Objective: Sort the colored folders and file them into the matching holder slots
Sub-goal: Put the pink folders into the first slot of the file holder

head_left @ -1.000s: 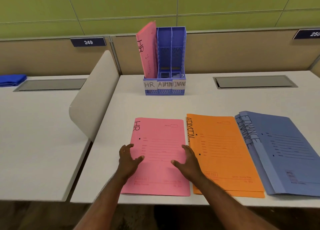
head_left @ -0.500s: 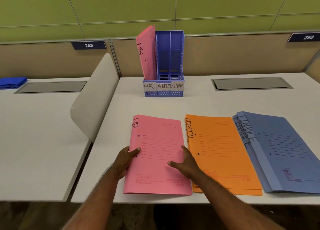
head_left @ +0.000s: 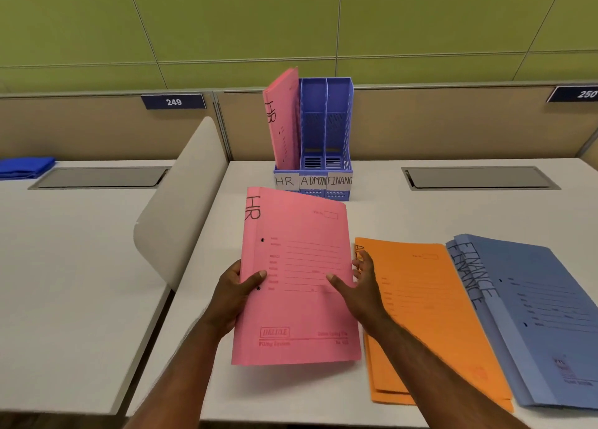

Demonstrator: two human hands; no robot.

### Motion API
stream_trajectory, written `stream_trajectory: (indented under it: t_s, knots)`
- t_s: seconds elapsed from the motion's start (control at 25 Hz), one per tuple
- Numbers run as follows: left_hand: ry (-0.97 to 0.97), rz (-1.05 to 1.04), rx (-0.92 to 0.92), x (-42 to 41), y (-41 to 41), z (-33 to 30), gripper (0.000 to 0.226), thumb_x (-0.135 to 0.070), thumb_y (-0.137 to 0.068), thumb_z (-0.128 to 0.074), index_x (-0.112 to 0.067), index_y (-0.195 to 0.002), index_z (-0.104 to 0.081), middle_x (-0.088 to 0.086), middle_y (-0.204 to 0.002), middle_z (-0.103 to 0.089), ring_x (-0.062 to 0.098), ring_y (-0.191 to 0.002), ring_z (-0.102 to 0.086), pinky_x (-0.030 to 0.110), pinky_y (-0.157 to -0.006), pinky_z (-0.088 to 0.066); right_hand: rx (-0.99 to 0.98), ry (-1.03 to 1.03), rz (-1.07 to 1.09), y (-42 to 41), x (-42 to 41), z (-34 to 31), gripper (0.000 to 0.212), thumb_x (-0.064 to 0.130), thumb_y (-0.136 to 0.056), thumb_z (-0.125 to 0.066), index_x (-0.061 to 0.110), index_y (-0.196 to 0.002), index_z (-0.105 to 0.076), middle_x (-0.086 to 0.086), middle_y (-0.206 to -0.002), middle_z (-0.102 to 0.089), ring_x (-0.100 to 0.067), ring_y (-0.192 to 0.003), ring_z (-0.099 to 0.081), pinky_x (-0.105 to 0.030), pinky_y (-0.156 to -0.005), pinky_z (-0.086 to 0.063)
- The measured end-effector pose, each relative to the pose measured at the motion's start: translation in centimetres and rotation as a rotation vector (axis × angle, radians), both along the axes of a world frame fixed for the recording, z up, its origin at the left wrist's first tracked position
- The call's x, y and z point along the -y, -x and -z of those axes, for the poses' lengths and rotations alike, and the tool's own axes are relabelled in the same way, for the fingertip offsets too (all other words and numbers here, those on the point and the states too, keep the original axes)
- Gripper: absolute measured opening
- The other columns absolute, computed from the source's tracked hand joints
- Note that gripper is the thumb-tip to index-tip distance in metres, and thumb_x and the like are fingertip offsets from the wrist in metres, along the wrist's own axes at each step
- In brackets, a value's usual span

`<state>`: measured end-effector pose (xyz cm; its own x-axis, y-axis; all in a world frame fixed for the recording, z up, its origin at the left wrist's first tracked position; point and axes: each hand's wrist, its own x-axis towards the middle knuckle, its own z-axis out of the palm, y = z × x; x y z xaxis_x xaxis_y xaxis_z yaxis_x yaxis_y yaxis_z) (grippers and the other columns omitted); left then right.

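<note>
- Left hand: grips the left long edge of the pink folder, thumb pressed on the front cover, remaining fingers hidden behind it. Grip closed on the folder.
- Right hand: at the folder's right long edge. Thumb lies on the cover; fingers are spread and show past the edge. Whether they press the back of the folder, cannot tell.
- Pink folder: marked "HR", held clear of the tabletop and tilted, its top toward the holder. Its top edge overlaps the holder's lower front in view; contact cannot be told.
- Holder: blue, three slots, upright at the back edge of the tabletop. Front labels read "HR", "ADMIN", "FINANC".
- Filed folder: pink, marked "HR", standing in the left slot and leaning left.
- Middle and right slots: no folders seen in them.
- Orange folders: a stack lying flat near the front edge of the tabletop, just right of the held folder. The right hand covers most of the lettering.
- Blue folders: stacked flat toward the front right corner, marked "FINANCE", overlapping the right edge of the orange stack.
- Divider: a grey curved panel standing along the left edge of the tabletop.
</note>
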<state>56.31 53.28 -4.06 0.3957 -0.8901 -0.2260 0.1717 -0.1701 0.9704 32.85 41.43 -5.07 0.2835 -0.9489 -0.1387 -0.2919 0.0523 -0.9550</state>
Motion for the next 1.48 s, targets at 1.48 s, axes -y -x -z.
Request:
stream_trajectory:
  t_s: [1.48]
  knots:
    - [0.538,-0.504,0.448,24.9,-10.8,-15.2,0.052,-0.039,-0.082,-0.063,-0.023,-0.131,-0.051,-0.001,-0.127,-0.062,0.025,-0.109,-0.062,0.041,-0.087,-0.055,-0.003,0.392,-0.296,-26.1,30.4,-26.5,0.103,0.002,-0.079,-0.073,0.024,-0.154,-0.006,-0.002,-0.157,-0.03,-0.023,-0.137,-0.04,-0.033,-0.104,-0.044]
